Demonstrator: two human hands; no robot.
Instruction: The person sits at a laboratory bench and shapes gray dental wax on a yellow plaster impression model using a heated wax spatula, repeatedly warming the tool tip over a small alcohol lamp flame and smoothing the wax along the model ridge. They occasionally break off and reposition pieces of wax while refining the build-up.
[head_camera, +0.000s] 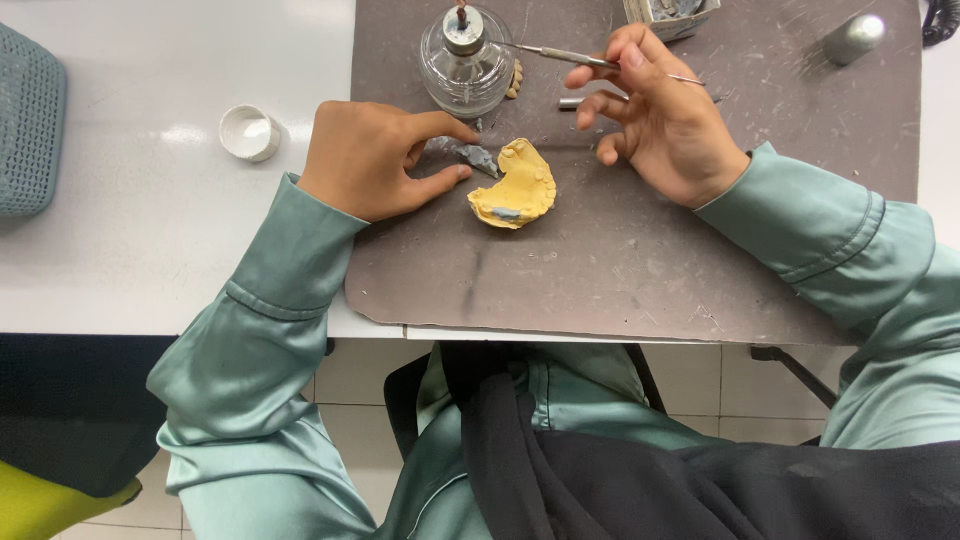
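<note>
Yellow plaster cast (515, 188), one, horseshoe-shaped, mid-mat (640, 270), small grey patch on it. Grey wax piece (472, 155), one, just left of cast, between left hand (375, 160) thumb and forefinger, pinched. Right hand (655, 120) pinches one thin metal tool (570, 56), tip at glass burner (466, 62) near mat's far edge. White cap (249, 132), one, on table (150, 250). Grey tray (672, 15) cut off at far edge.

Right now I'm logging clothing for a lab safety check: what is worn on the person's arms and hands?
Both arms wear long, loose sleeves of shiny pale green satin-like cloth, the left sleeve and right sleeve each ending in a stitched cuff. The left hand and right hand are bare: no gloves or rings visible.
</note>
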